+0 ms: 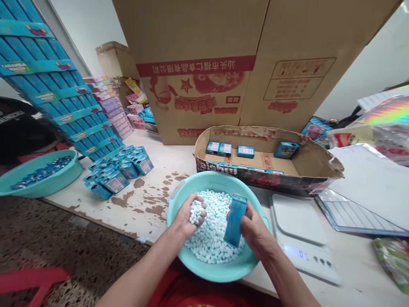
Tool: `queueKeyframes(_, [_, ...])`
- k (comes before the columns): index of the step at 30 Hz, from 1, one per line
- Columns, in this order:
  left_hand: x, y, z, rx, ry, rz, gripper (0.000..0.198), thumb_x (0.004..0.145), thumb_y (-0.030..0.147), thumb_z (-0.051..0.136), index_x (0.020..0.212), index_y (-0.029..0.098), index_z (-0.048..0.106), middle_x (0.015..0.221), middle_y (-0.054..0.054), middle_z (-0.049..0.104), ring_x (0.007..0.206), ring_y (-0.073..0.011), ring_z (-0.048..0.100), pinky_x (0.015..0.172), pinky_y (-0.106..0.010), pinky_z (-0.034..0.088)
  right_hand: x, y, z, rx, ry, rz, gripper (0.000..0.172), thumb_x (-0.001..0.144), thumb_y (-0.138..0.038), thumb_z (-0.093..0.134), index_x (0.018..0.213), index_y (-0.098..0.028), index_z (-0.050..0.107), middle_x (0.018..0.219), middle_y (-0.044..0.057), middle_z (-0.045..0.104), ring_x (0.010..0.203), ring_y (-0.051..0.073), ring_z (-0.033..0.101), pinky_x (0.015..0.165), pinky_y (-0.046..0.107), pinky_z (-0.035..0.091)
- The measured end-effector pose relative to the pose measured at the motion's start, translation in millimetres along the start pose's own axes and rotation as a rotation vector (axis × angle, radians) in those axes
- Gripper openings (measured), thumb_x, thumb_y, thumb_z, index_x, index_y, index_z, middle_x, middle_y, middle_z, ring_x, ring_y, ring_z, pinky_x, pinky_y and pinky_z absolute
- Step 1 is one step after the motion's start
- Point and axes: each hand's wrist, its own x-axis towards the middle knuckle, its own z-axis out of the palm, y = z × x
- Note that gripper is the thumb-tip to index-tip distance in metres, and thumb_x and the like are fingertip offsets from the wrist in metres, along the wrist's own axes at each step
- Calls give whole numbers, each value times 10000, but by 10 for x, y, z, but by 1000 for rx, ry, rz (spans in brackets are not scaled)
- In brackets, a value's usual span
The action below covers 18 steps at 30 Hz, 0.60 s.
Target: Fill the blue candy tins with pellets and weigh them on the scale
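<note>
A turquoise basin (220,273) in front of me holds a heap of small white and pale blue candies (209,238). Over its left side my left hand (188,215) is cupped, palm up, round a handful of candies (196,212). Above the right part of the heap my right hand (254,224) grips a small blue candy box (235,221) by its sides. The box stands tilted, its narrow top end pointing away from me. Whether anything is inside it cannot be seen.
Behind the basin lies a long cut-down carton (306,170) with several blue boxes in it. A digital scale (300,221) reading 0 sits at right. Packed blue boxes (116,170) cluster at left, near another turquoise basin (72,170). A large cardboard box (204,38) blocks the back.
</note>
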Motion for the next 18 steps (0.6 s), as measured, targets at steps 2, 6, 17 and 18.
queueKeyframes(2, [-46, 62, 71, -86, -35, 29, 263, 769, 400, 619, 728, 190, 466, 532, 46, 498, 391, -59, 446, 335, -125, 265, -31, 16, 66, -85, 34, 22, 640, 585, -554, 777, 1073, -206, 553, 1013, 89, 664, 903, 274, 623, 796, 398, 508])
queueKeyframes(6, [-157, 137, 304, -148, -99, 254, 317, 702, 394, 695, 664, 188, 458, 484, 68, 458, 392, -63, 439, 356, -156, 315, -92, 48, 183, -473, 63, -115, 423, 659, -430, 752, 988, -202, 614, 990, 70, 665, 946, 285, 601, 861, 431, 471])
queueKeyframes(17, [10, -52, 463, 45, -42, 561, 336, 691, 426, 706, 610, 166, 509, 520, 51, 523, 486, -98, 553, 528, -230, 438, -94, 202, 228, -788, 105, -393, 240, 738, -298, 707, 953, -235, 620, 953, 41, 630, 917, 250, 585, 820, 368, 459])
queueKeyframes(18, [8, -48, 458, 67, -45, 558, 342, 690, 434, 706, 615, 164, 510, 548, 46, 535, 497, -96, 555, 532, -229, 441, -92, 205, 226, -795, 99, -396, 241, 741, -288, 705, 959, -236, 616, 956, 40, 628, 919, 248, 584, 819, 366, 458])
